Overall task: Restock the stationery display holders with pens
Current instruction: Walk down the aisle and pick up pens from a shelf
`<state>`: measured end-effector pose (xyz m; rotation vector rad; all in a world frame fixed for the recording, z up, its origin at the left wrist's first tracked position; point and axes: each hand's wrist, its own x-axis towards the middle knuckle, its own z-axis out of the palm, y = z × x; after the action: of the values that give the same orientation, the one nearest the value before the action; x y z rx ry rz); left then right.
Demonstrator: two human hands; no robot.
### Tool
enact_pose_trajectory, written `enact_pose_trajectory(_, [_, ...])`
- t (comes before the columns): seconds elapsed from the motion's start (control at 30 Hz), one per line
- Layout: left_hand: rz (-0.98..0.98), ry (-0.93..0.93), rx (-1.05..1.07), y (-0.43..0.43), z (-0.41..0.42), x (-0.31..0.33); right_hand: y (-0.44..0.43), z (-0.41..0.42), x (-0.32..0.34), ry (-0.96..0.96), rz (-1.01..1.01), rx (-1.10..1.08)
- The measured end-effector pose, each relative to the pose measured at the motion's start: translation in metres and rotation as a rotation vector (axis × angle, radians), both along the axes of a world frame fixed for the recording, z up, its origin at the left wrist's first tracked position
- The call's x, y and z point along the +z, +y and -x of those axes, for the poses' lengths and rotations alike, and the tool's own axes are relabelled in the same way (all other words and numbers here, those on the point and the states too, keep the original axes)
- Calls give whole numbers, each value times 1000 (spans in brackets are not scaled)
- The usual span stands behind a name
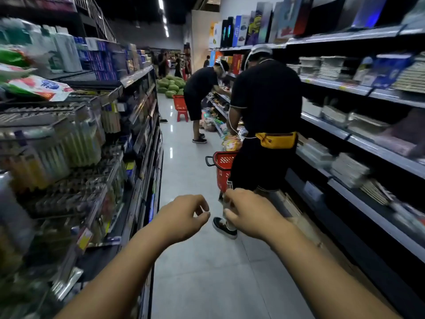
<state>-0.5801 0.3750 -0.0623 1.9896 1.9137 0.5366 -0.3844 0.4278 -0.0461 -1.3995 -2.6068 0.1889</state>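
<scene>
Both arms out over the aisle floor [197, 268], well clear of any shelf. Left hand [184, 217]: fingers loosely curled, thumb and forefinger apart, nothing in them. Right hand [250, 217]: fingers bent toward the thumb; a pale blur sits in the gap, cannot tell whether it is a held item or the leg behind. No pen plainly in either hand. The holders [101, 137] are on the left shelf [135, 77], clear tiers packed with pens [78, 143], smeared by blur; the hands are past them and near mid-aisle. Risk one: reaching left with an arm this far out, the forearm could sweep the tier fronts or the hanging packets and spill stock. Risk two: the tiers look alike and sit tight together, so a pen could easily go into the wrong slot. Next out, a person [266, 100] in black stands just ahead, facing the right shelf [345, 137], shoe [224, 226] just beyond the right hand, a red basket [224, 164] at the knee. Risk three: a step forward or that person backing up means a bump; the basket narrows the way. Further on, a second person [200, 88] bends over low shelves beside another red basket; melons [172, 85] piled at the aisle end. Light is dim, so labels would be hard to read.
</scene>
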Motion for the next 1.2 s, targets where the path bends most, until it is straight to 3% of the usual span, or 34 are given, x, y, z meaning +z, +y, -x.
enact_pose_trajectory(0.6, [-73, -145, 247, 430, 217, -14, 485, 231, -14, 11, 69, 227])
enact_pose_trajectory(0.93, [-74, -143, 241, 691, 405, -22, 738, 422, -35, 95, 103, 134])
enact_pose_trajectory(1.2, [-70, -200, 246, 855, 495, -14, 891, 520, -28, 133, 137, 41])
